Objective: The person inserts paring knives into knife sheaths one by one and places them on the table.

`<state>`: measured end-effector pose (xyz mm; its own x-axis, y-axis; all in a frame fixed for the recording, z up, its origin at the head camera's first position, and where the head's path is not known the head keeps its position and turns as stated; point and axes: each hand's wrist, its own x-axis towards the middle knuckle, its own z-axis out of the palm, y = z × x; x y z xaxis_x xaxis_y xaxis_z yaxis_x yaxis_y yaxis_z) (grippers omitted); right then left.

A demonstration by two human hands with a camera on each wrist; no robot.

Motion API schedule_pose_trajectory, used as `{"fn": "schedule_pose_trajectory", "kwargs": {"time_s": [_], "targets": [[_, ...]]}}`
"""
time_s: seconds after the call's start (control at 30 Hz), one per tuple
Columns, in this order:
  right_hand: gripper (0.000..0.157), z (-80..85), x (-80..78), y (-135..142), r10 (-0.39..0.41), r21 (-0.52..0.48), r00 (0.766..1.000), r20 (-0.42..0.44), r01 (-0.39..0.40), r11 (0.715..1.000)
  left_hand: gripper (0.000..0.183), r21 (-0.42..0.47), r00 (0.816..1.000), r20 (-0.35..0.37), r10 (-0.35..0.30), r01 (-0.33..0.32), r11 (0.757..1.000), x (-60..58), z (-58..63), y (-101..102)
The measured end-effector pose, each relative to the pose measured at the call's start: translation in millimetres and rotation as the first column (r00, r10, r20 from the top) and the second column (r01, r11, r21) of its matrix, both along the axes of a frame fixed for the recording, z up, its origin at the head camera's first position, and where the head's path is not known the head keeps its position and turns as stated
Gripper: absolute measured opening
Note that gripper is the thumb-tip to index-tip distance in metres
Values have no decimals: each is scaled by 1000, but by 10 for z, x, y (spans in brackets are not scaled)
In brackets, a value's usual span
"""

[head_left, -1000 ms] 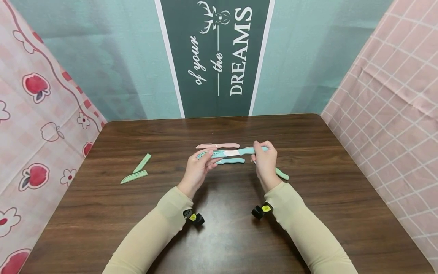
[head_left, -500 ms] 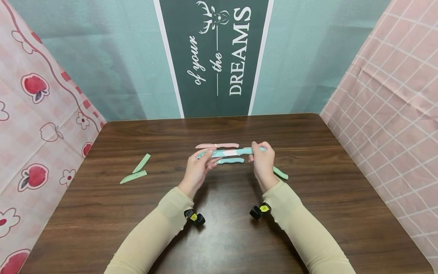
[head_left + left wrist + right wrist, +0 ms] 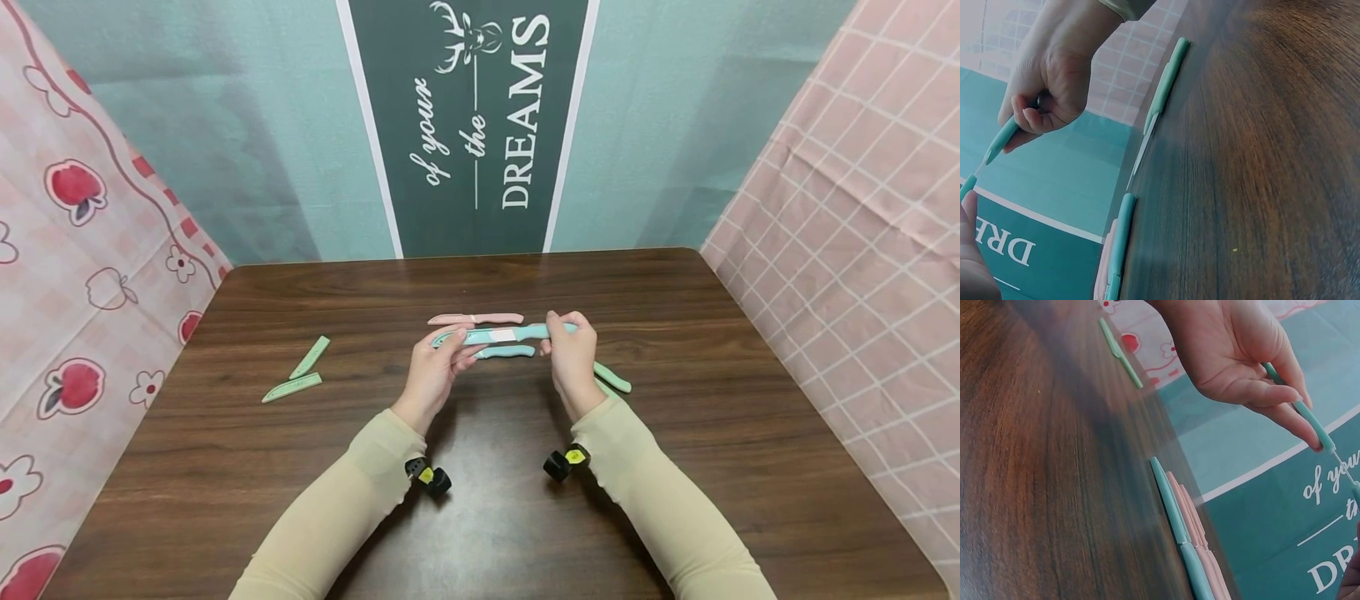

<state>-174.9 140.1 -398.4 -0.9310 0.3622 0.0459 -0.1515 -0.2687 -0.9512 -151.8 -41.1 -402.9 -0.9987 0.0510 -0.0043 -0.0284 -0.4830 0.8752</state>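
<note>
My left hand (image 3: 431,371) pinches the light-blue sheath (image 3: 477,337) of a paring knife between thumb and fingers. The right hand (image 3: 573,358) grips that knife's light-blue handle (image 3: 534,331). A short stretch of bare blade (image 3: 503,335) shows between sheath and handle, tip end inside the sheath. The knife is held level above the table, as the left wrist view shows with its handle (image 3: 1002,139) raised. Below it lies another blue knife (image 3: 506,352), partly hidden by my left hand. A pink knife (image 3: 498,318) lies just behind.
Two green sheaths (image 3: 310,357) lie at the left of the wooden table (image 3: 480,517). A green knife (image 3: 613,377) is partly covered by my right wrist; its bare blade (image 3: 1143,150) shows in the left wrist view. Fabric hangs on three sides.
My right hand has moved slightly left toward the left hand, and the bare stretch of blade has become shorter as the knife slides into its sheath. The left hand stays nearly still.
</note>
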Motion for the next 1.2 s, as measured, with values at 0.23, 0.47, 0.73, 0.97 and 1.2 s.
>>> {"fn": "schedule_pose_trajectory", "kwargs": {"time_s": [0.23,0.47,0.73,0.97,1.2], "targets": [[27,-22,-8,4,7,-1,1000,-14,-7,1000,34,-3,1000,19,-9,9,1000,-24,-19,30],[26,2,3,6,34,-18,999,21,-34,999,34,-16,999,35,-10,11,1000,-36,-30,44],[26,12,17,-24,40,-39,999,28,-39,998,31,-7,1000,20,-3,4,1000,-22,-25,49],[27,-11,11,-60,15,-19,1000,16,-14,1000,32,-27,999,41,-3,4,1000,-22,-32,43],[27,-35,8,-72,1,-2,1000,17,-1,1000,28,-17,999,39,-7,8,1000,-31,-54,59]]}}
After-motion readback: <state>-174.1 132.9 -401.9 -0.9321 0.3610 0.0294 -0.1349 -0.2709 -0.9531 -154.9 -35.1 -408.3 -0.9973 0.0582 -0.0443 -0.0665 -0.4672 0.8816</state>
